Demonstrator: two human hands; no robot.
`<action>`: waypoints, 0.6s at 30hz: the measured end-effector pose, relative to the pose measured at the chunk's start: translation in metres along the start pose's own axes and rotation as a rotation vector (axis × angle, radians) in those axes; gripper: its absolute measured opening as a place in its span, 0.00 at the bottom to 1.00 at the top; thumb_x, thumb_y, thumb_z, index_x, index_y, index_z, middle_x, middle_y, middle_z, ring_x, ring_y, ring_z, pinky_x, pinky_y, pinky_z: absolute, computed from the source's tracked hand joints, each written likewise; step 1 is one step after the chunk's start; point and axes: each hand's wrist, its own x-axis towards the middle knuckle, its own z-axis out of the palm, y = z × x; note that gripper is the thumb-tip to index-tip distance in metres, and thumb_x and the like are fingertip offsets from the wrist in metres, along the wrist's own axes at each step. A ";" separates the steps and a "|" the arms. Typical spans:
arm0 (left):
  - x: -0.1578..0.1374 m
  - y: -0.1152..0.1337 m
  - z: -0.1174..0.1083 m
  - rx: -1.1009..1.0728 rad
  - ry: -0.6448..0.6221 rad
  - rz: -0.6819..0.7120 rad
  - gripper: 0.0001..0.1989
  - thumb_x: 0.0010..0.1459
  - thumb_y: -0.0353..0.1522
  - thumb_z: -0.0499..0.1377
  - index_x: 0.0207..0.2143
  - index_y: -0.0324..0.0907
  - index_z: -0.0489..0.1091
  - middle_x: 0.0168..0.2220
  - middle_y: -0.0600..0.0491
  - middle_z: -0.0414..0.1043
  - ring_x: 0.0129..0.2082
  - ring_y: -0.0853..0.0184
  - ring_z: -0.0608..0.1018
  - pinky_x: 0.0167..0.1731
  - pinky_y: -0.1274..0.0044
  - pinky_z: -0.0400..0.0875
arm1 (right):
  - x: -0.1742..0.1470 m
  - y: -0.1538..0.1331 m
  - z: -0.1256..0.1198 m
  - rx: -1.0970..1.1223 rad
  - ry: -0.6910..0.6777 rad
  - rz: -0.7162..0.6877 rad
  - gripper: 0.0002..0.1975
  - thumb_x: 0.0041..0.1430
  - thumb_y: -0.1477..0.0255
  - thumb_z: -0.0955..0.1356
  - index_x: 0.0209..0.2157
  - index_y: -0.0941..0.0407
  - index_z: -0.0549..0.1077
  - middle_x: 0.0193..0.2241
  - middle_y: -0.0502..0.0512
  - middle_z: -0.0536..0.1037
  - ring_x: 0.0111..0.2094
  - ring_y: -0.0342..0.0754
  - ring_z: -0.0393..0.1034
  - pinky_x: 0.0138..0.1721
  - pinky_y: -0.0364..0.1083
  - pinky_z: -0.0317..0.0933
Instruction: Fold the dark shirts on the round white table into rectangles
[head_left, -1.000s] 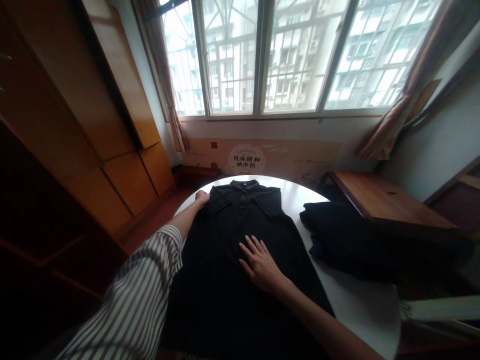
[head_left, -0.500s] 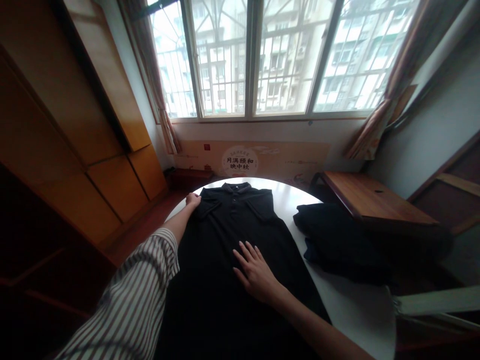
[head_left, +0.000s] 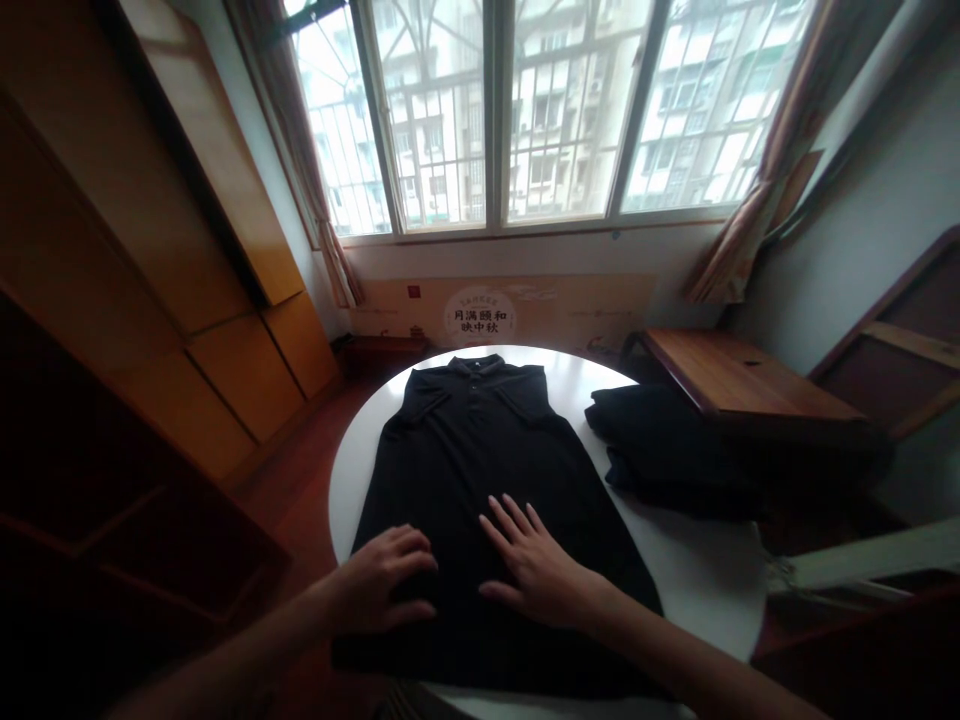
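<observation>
A black polo shirt (head_left: 480,450) lies spread out on a round white table (head_left: 352,440), its collar at the far side and its sleeves folded inward over the body. My left hand (head_left: 394,578) is above the shirt's lower left part, fingers bent and apart, with nothing held; whether it touches the cloth I cannot tell. To the right of it, my right hand (head_left: 536,565) rests on the shirt's lower middle with its fingers spread. The hem runs along the near edge of the table, below both hands.
A stack of dark folded clothes (head_left: 667,455) lies at the table's right side. Beyond it stands a wooden desk (head_left: 750,375). Wooden cabinets (head_left: 240,390) line the left wall, and a barred window (head_left: 555,120) fills the back.
My left hand has let go of the shirt's far left shoulder and come back to the lower left part. My right hand remains on the shirt, fingers spread. The view has shifted slightly.
</observation>
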 end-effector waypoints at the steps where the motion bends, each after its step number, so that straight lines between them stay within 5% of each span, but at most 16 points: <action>1: -0.014 0.014 0.001 0.010 -0.023 0.032 0.24 0.57 0.45 0.65 0.51 0.43 0.70 0.47 0.45 0.72 0.46 0.59 0.74 0.47 0.69 0.73 | -0.016 -0.005 0.001 0.018 -0.035 -0.043 0.47 0.61 0.46 0.63 0.70 0.59 0.47 0.70 0.69 0.39 0.70 0.69 0.30 0.65 0.70 0.37; 5: -0.045 0.037 0.002 0.154 -0.018 0.130 0.23 0.60 0.38 0.64 0.55 0.41 0.68 0.48 0.43 0.73 0.47 0.58 0.74 0.46 0.68 0.75 | -0.068 -0.015 0.015 0.020 -0.023 -0.179 0.43 0.62 0.52 0.66 0.70 0.54 0.46 0.70 0.65 0.44 0.70 0.66 0.35 0.65 0.69 0.42; 11: -0.050 0.044 0.000 0.298 -0.063 0.221 0.13 0.61 0.23 0.55 0.48 0.36 0.72 0.48 0.43 0.75 0.48 0.61 0.75 0.47 0.73 0.76 | -0.099 -0.010 0.036 -0.193 0.136 -0.224 0.25 0.66 0.75 0.62 0.64 0.60 0.64 0.64 0.65 0.64 0.66 0.59 0.54 0.63 0.58 0.57; 18: -0.065 0.035 0.007 0.309 -0.114 0.016 0.24 0.59 0.19 0.52 0.56 0.40 0.67 0.47 0.46 0.74 0.45 0.62 0.76 0.45 0.72 0.76 | -0.138 0.024 0.035 -0.389 0.290 -0.134 0.30 0.49 0.87 0.61 0.53 0.61 0.74 0.54 0.66 0.76 0.55 0.58 0.71 0.51 0.57 0.70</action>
